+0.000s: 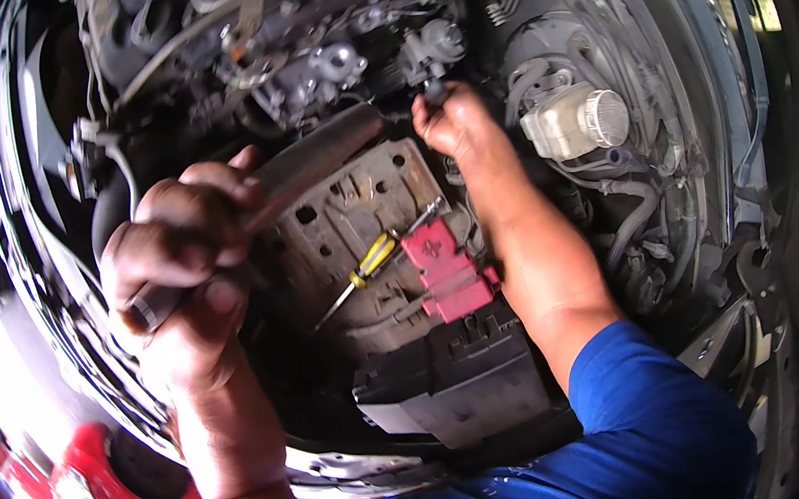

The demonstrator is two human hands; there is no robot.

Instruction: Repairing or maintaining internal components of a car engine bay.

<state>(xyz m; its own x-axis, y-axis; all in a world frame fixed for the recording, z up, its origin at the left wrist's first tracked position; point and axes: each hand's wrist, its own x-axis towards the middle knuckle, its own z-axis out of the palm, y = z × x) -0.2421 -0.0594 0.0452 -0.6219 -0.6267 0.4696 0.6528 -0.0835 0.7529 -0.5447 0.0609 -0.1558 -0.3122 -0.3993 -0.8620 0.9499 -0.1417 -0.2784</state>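
We see the left hand (171, 239) raised at the left, forearm almost upright from the lower edge, its fingers clenched around a dark hose (319, 162) that slants up to the right over the engine bay. The right hand (460, 120) reaches farther forward, arm stretched up from a blue sleeve (651, 398), wrist bent inward, with bunched fingertips at a small dark piece (435, 92) just below a metal housing (436, 43). We cannot tell whether those fingers grip the piece or only touch it, since the hand covers part of it. The left hand is blurred and hides the middle of the hose, and we cannot make out whether the hose's far end joins anything. The hose looks smooth, thick and rubbery, while the housing is dull, rounded metal. Between the forearms we find a rusty, pierced metal tray (341, 207), a screwdriver (376, 255) with a yellow and black handle, a red plastic cover (444, 269) and a boxy black battery (447, 379). To the right of the right forearm sits a translucent, yellowish reservoir (560, 127) with a ribbed round cap (608, 118).
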